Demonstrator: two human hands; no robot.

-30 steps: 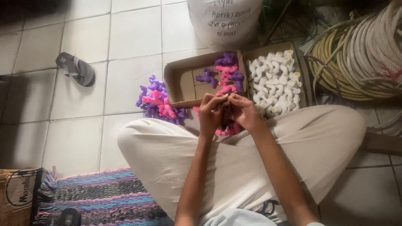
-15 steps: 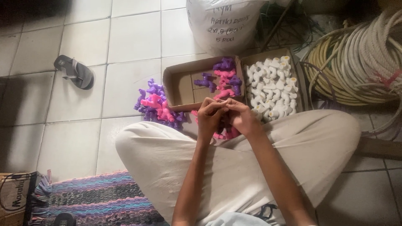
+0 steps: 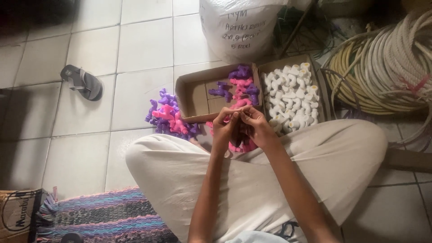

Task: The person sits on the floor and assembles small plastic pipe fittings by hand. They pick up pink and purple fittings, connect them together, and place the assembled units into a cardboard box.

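Pink plastic piece [image 3: 237,118] between both hands' grip.

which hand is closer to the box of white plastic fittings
Right. The right hand sits just beside the near left corner of the box of white fittings; the left hand is farther left, beyond the right hand.

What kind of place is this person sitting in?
Probably a home storeroom or small workshop. The person sits on a tiled floor beside a cardboard box of pink and purple plastic pieces, another of white pieces, a big white sack and coils of hose.
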